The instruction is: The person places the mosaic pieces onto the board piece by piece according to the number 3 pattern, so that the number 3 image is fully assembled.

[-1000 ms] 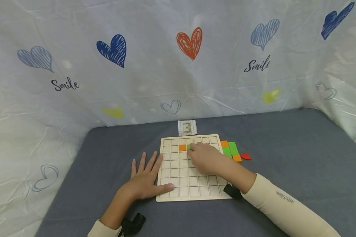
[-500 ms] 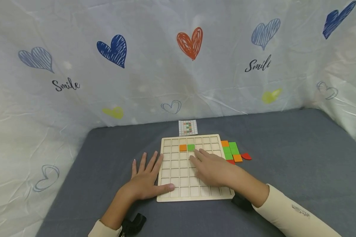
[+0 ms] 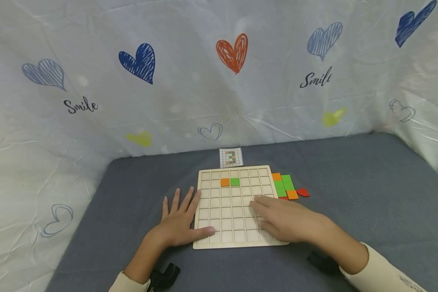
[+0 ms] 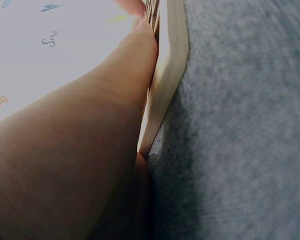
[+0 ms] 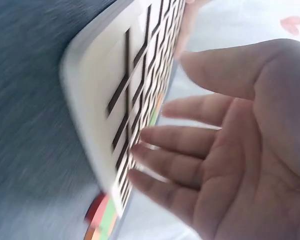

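Observation:
A pale wooden grid board [image 3: 226, 213] lies flat on the dark cloth. One orange square tile [image 3: 224, 182] and one green square tile [image 3: 235, 182] sit side by side in its cells near the far edge. My left hand [image 3: 179, 227] is spread at the board's left side, the thumb resting over the near left corner. In the left wrist view that thumb [image 4: 125, 65] lies along the board's edge. Over the right part of the board is my right hand [image 3: 288, 219], holding nothing. The right wrist view shows its fingers [image 5: 180, 140] extended and the palm bare.
Beside the board's right edge lie several green tiles [image 3: 286, 182], orange tiles [image 3: 292, 195] and a red rounded piece [image 3: 303, 192]. A small printed pattern card [image 3: 231, 157] lies beyond the far edge. Behind the table hangs a white curtain [image 3: 182, 101] with printed hearts.
My right hand has let go of the green tile, leaving it beside the orange one, and moved right and nearer across the board. The left hand has stayed put.

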A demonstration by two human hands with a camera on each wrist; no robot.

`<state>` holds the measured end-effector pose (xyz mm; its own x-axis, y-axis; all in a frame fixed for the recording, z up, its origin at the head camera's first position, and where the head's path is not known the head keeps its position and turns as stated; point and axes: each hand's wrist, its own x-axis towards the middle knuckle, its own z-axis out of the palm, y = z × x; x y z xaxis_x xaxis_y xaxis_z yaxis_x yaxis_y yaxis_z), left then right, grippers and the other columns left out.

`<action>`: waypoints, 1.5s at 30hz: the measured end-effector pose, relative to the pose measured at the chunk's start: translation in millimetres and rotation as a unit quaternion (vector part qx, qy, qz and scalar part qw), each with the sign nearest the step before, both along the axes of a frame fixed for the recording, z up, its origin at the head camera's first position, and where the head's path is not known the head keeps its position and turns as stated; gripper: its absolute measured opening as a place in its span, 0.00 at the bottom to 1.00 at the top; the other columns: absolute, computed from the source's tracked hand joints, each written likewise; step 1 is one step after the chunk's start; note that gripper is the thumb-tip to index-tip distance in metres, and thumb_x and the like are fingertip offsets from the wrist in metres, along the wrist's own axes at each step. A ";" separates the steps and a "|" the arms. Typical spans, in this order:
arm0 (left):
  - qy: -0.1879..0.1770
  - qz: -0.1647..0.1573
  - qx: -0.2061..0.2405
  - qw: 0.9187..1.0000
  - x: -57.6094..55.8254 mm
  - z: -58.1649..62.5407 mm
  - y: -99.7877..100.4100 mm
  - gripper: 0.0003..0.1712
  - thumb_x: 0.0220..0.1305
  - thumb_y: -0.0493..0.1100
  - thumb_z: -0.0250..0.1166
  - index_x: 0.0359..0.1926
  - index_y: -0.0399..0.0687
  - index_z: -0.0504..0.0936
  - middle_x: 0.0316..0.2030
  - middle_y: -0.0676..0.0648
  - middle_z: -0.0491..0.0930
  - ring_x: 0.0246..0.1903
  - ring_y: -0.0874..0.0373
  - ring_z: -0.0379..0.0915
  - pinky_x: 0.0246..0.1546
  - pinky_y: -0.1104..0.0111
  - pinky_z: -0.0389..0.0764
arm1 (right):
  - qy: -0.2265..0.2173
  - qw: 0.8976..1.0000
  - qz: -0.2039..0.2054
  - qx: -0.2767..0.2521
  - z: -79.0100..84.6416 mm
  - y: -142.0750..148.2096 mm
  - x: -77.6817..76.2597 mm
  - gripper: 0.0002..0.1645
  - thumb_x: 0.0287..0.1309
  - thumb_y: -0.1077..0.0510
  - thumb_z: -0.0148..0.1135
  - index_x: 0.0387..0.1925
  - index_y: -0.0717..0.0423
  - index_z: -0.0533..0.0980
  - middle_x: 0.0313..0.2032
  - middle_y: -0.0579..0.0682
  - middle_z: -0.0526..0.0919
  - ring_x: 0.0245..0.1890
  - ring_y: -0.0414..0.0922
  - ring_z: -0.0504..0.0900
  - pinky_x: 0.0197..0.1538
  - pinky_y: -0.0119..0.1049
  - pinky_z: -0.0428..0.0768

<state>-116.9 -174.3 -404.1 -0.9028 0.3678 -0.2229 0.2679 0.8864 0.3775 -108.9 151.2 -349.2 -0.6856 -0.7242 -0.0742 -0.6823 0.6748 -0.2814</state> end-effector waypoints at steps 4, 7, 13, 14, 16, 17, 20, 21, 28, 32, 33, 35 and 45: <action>0.000 -0.001 -0.007 1.000 -0.4 0.4 0.3 0.66 0.55 0.85 0.53 0.82 0.57 0.37 0.79 0.46 0.32 0.75 0.39 0.15 0.64 0.37 0.17 | 0.048 0.998 -0.021 -0.035 -0.5 21.7 0.8 0.20 0.66 0.60 0.62 0.58 0.59 0.77 0.56 0.51 0.79 0.55 0.49 0.79 0.52 0.48 0.80; -0.002 0.002 -0.011 1.000 0.1 1.0 0.9 0.67 0.54 0.85 0.53 0.82 0.57 0.38 0.79 0.47 0.31 0.75 0.40 0.14 0.65 0.37 0.17 | 0.097 0.993 -0.064 -0.028 -2.4 39.2 -2.4 0.12 0.60 0.63 0.67 0.47 0.55 0.80 0.41 0.44 0.81 0.38 0.44 0.81 0.36 0.43 0.80; -0.013 0.003 -0.003 1.000 2.0 5.8 2.6 0.66 0.56 0.83 0.55 0.81 0.54 0.38 0.79 0.45 0.32 0.75 0.38 0.15 0.65 0.36 0.18 | 0.123 0.980 -0.151 0.033 -9.5 71.0 -10.9 0.14 0.52 0.64 0.75 0.42 0.60 0.83 0.31 0.48 0.77 0.27 0.44 0.77 0.29 0.44 0.79; -0.014 0.002 -0.003 1.000 2.0 6.3 2.7 0.65 0.57 0.82 0.55 0.81 0.54 0.38 0.79 0.45 0.32 0.75 0.38 0.16 0.65 0.36 0.18 | 0.119 0.980 -0.156 0.037 -10.7 74.4 -12.4 0.17 0.51 0.64 0.75 0.44 0.61 0.83 0.32 0.49 0.77 0.27 0.45 0.78 0.30 0.45 0.80; -0.016 0.003 -0.006 1.000 1.5 6.6 2.7 0.65 0.57 0.82 0.54 0.81 0.55 0.37 0.79 0.46 0.31 0.75 0.39 0.15 0.65 0.36 0.18 | 0.106 0.981 -0.157 0.039 -12.6 78.8 -15.1 0.21 0.52 0.63 0.75 0.50 0.62 0.82 0.33 0.50 0.78 0.27 0.45 0.77 0.30 0.45 0.80; -0.016 0.002 -0.008 1.000 1.6 6.7 2.8 0.65 0.57 0.83 0.54 0.81 0.56 0.37 0.79 0.46 0.31 0.75 0.39 0.15 0.65 0.36 0.18 | 0.101 0.982 -0.155 0.037 -13.3 80.3 -16.1 0.22 0.53 0.63 0.74 0.51 0.62 0.82 0.33 0.50 0.77 0.26 0.44 0.76 0.29 0.45 0.79; -0.013 0.001 -0.009 1.000 1.9 7.3 3.2 0.65 0.57 0.83 0.54 0.81 0.56 0.37 0.79 0.46 0.31 0.75 0.39 0.14 0.64 0.36 0.18 | 0.095 0.983 -0.151 0.033 -14.7 82.5 -18.5 0.23 0.54 0.63 0.74 0.53 0.60 0.81 0.32 0.48 0.77 0.25 0.42 0.74 0.28 0.43 0.77; -0.013 0.001 -0.011 1.000 2.0 7.2 3.3 0.65 0.56 0.83 0.53 0.81 0.56 0.37 0.79 0.47 0.31 0.75 0.40 0.14 0.64 0.36 0.18 | 0.094 0.984 -0.150 0.031 -15.0 82.8 -19.0 0.23 0.54 0.63 0.74 0.53 0.60 0.81 0.32 0.48 0.76 0.24 0.41 0.73 0.27 0.43 0.76; -0.009 0.001 -0.015 1.000 1.6 6.1 2.5 0.66 0.56 0.83 0.54 0.81 0.55 0.38 0.79 0.46 0.31 0.75 0.39 0.15 0.65 0.36 0.19 | 0.114 0.984 -0.134 -0.005 -15.8 84.5 -21.6 0.17 0.52 0.67 0.74 0.46 0.58 0.84 0.33 0.46 0.78 0.28 0.42 0.76 0.30 0.43 0.78; -0.010 0.004 -0.019 1.000 1.8 5.9 2.0 0.66 0.56 0.84 0.53 0.81 0.56 0.37 0.79 0.47 0.31 0.75 0.39 0.15 0.65 0.36 0.19 | 0.129 0.983 -0.130 -0.014 -17.6 84.9 -23.9 0.19 0.51 0.67 0.74 0.47 0.61 0.82 0.37 0.49 0.80 0.33 0.46 0.81 0.34 0.47 0.81; -0.011 0.004 -0.018 1.000 1.9 6.1 2.1 0.66 0.56 0.84 0.53 0.81 0.56 0.37 0.79 0.47 0.30 0.75 0.39 0.15 0.65 0.36 0.19 | 0.128 0.983 -0.129 -0.012 -18.2 84.9 -24.6 0.20 0.51 0.66 0.74 0.48 0.61 0.82 0.36 0.49 0.80 0.32 0.46 0.80 0.33 0.46 0.80; -0.012 0.004 -0.016 1.000 2.1 6.9 2.4 0.66 0.56 0.84 0.53 0.81 0.56 0.37 0.79 0.47 0.31 0.75 0.39 0.15 0.65 0.36 0.19 | 0.125 0.983 -0.131 -0.007 -19.2 85.2 -25.4 0.21 0.52 0.65 0.74 0.50 0.61 0.82 0.34 0.48 0.77 0.29 0.44 0.76 0.31 0.44 0.78; -0.010 0.002 -0.009 1.000 2.6 9.4 3.2 0.65 0.57 0.82 0.54 0.81 0.55 0.39 0.79 0.46 0.33 0.75 0.39 0.16 0.65 0.35 0.20 | 0.128 0.984 -0.118 -0.033 -20.7 93.4 -28.1 0.19 0.51 0.76 0.66 0.27 0.46 0.81 0.25 0.40 0.70 0.23 0.38 0.68 0.25 0.35 0.72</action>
